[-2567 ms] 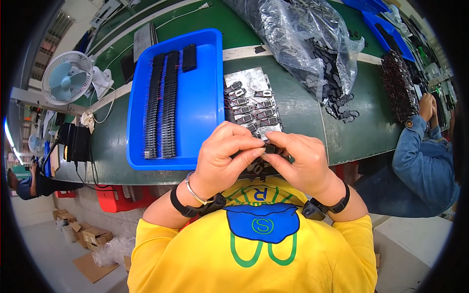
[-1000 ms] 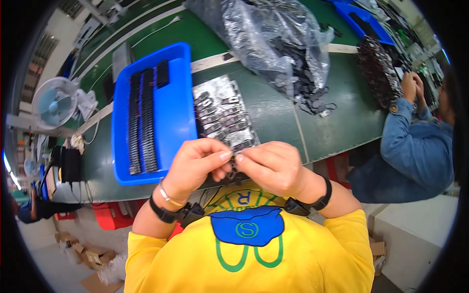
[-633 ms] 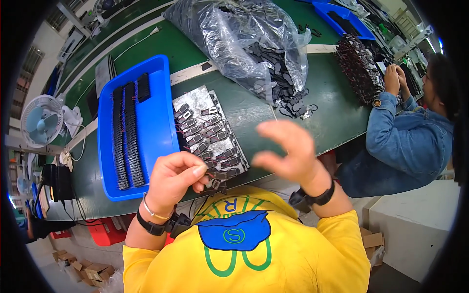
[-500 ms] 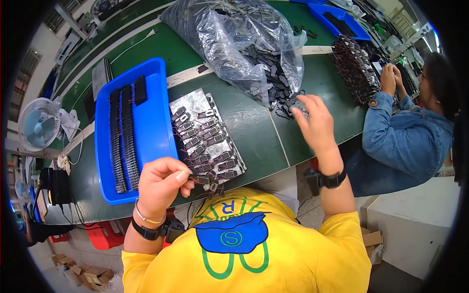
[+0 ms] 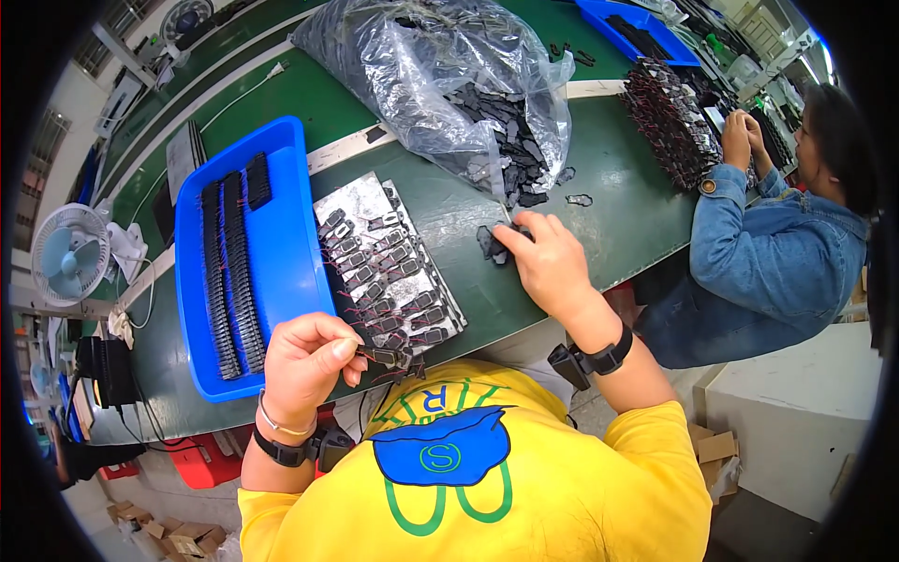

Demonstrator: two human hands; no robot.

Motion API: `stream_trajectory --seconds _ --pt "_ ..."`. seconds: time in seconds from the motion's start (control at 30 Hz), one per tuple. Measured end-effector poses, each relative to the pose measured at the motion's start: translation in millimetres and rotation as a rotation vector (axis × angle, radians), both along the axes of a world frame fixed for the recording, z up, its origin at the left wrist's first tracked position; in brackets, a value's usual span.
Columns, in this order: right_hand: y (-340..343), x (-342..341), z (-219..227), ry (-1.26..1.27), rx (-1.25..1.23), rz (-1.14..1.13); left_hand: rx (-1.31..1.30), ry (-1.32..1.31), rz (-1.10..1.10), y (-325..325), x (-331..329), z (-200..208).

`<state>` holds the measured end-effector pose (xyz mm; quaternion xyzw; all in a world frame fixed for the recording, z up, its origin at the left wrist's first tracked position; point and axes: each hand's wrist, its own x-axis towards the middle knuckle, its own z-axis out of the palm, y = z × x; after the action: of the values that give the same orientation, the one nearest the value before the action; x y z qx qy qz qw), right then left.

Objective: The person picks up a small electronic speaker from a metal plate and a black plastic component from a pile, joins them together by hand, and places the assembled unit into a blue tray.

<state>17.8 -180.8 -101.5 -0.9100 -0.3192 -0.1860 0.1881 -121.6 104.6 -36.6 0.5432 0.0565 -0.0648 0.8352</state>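
My left hand (image 5: 314, 361) is closed in a pinch on a small black wired module (image 5: 384, 356) at the near edge of a metal plate (image 5: 391, 292). Rows of similar black modules with thin red wires lie on that plate. My right hand (image 5: 552, 267) is over the bench to the right of the plate. Its thumb and fingers are bent down onto thin black flat pieces (image 5: 489, 245), with the fingertips partly hidden. Beyond it, a clear plastic bag (image 5: 412, 70) lies open toward me, spilling a heap of such black pieces (image 5: 520, 155).
A blue tray (image 5: 292, 244) holding long rows of black modules stands left of the plate. A loose black piece (image 5: 580, 199) lies right of the bag. At the right, a co-worker in a denim jacket (image 5: 763, 229) sits beside stacked wired parts (image 5: 665, 122). A white fan (image 5: 70, 255) stands far left.
My right hand has moved left and nearer from the bag's mouth, and several black pieces now lie under its fingertips. My left hand keeps its hold on the module.
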Motion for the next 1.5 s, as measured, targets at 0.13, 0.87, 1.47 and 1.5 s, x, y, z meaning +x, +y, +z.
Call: stream_trajectory --seconds 0.13,0.87,1.47,1.5 --pt "-6.8 4.6 1.2 0.002 0.047 0.034 0.011 -0.003 0.005 1.4 -2.0 -0.2" --pt "-15.8 20.9 6.7 0.067 0.008 0.241 0.044 0.015 -0.012 1.1 -3.2 -0.8" --pt "-60.0 26.0 6.6 0.082 0.322 0.085 0.069 0.004 -0.002 0.7 -2.8 4.0" --pt "-61.8 25.3 8.0 0.082 0.319 0.083 0.064 0.000 0.002 1.0 -3.1 3.0"
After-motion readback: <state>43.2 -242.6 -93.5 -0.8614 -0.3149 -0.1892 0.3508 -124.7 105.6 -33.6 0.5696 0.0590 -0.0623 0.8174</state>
